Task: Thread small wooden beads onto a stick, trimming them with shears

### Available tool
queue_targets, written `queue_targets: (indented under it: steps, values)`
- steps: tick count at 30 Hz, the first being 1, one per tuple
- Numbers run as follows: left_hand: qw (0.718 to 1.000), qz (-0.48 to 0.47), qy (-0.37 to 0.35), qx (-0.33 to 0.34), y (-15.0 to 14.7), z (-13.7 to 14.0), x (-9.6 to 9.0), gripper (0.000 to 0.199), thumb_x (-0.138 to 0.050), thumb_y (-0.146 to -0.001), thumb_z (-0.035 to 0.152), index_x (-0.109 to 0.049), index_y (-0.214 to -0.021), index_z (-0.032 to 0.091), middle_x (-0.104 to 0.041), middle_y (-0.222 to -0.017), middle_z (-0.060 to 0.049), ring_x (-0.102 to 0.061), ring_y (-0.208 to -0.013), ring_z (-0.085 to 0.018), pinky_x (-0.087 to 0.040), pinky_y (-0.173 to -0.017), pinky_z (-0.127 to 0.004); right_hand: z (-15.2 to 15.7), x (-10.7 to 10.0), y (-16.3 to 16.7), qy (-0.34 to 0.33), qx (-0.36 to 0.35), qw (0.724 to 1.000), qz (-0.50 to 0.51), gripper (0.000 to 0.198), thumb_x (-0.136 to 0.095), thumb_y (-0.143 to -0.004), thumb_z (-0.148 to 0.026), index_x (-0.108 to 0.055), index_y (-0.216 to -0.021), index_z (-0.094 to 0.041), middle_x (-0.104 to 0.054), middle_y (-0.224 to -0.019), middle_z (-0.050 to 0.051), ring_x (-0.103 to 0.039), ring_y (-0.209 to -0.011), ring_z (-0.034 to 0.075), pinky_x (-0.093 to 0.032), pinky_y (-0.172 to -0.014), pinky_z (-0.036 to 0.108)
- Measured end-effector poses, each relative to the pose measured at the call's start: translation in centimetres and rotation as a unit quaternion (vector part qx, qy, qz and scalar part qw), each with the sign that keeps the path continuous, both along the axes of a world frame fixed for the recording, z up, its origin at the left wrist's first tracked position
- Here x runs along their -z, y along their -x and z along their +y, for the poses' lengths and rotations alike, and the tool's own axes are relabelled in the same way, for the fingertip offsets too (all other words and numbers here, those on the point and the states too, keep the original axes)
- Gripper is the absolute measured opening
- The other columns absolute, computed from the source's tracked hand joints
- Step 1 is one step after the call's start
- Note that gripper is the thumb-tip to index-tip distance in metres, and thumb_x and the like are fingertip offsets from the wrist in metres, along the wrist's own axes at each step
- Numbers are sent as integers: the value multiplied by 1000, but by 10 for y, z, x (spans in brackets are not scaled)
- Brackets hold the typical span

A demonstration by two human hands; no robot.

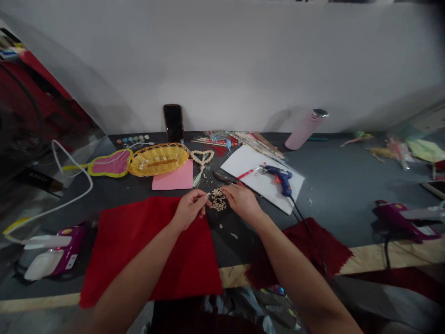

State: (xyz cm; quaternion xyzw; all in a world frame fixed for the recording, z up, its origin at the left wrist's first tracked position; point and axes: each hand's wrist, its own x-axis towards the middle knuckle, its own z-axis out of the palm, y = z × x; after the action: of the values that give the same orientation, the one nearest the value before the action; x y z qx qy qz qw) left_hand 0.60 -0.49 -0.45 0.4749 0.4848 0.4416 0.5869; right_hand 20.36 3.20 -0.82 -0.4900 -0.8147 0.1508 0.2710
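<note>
1. Nearest the cam: L forearm (139, 269) and R forearm (295, 269), angling inward and away from the near edge; L one crosses a red cloth (153, 246), R one a darker red cloth (316, 241).
2. Pile of small pale bits (218, 202): on the counter (333, 185), btwn the two hands. Bits are short, some oblong, lying flat; long axes run every which way, no common direction.
3. L hand (190, 208): grip closed, thumb + forefinger pinched on a tiny pale bit (208, 194) at the pile's left edge; which way that bit points, can't tell.
4. R hand (241, 200): fingertips at the pile's right edge, bunched; can't tell if the grip has anything.
5. Counter: dark grey top w/ pale near edge. Just beyond the pile, cutters (222, 176); to the right, blue glue gun (282, 180) on a white sheet (238, 163), nozzle pointing left.
6. Back L: yellow basket (179, 160), long axis approx L–R.
7. Room: plain grey wall (222, 69) behind; phone (173, 121) and tilted pink flask (302, 132) near it.
</note>
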Motion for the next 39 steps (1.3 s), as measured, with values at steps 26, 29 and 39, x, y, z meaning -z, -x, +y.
queue_targets:
  steps: [26,29,39]
  values:
    - [981,-178,53,-64,7,8,0,29,-67,-69,35,-57,-87,14,-64,-71,-2,-44,-46,-3,-35,-40,-16,0,-29,-12,58,-13,994,93,15,-52,-79,-27,-51,-92,-19,-57,-95,6,-54,-91,19,-45,-77,32]
    - [971,-211,56,-94,9,10,0,27,-68,-69,33,-56,-85,15,-64,-71,-2,-44,-45,-2,-34,-41,-14,-5,-25,-5,34,-66,997,36,20,-45,-78,-15,-52,-97,-18,-50,-115,9,-42,-116,21,-40,-91,34]
    - [961,-242,58,-120,12,14,4,26,-69,-69,31,-56,-86,16,-62,-71,-1,-44,-47,-2,-33,-41,-12,-16,-30,2,21,-40,972,-231,43,-40,-77,-12,-46,-118,-20,-17,-146,11,-40,-117,28,-40,-85,43]
